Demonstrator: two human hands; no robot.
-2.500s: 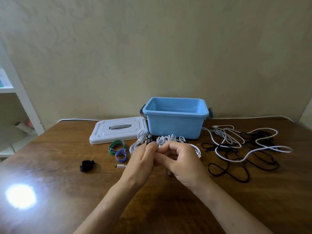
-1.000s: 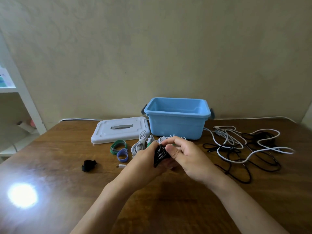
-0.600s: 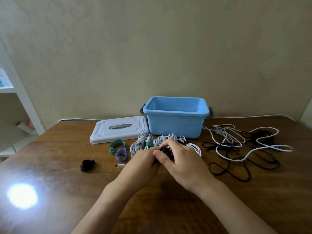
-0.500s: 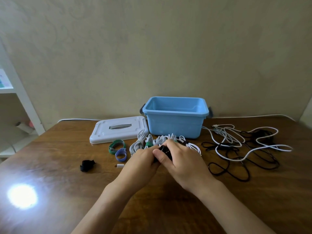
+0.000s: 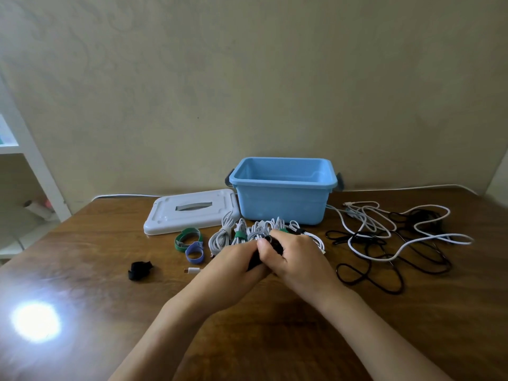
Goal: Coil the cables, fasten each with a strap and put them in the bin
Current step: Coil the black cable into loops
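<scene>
Head view: on a glossy, dark-grained wooden table [image 5: 82, 270] both hands meet at the centre. The left hand [image 5: 231, 268] and the right hand [image 5: 295, 261] have their fingers curled round a small black cable coil [image 5: 257, 261], of which only a dark sliver shows between the palms; the right thumb presses on its top.

Just beyond the hands, at 12 o'clock, lie bundled white cables [image 5: 242, 232], ribbed loops cinched with green and black bands. Behind them stands the blue bin [image 5: 283, 204], a smooth rectangular plastic tub with a rolled rim and dark side clips, open at the top. Its flat white lid [image 5: 189, 213], with a grey recessed handle, lies at the bin's 9 o'clock.

At 10 o'clock from the hands rest a green strap [image 5: 182, 240] and a purple strap [image 5: 194, 253], both looped fabric bands touching each other. At 9 o'clock sits a crumpled black strap [image 5: 139, 270]. At 3 o'clock sprawls a loose tangle of cables [image 5: 384, 237], thin black and white cords crossing one another.
</scene>
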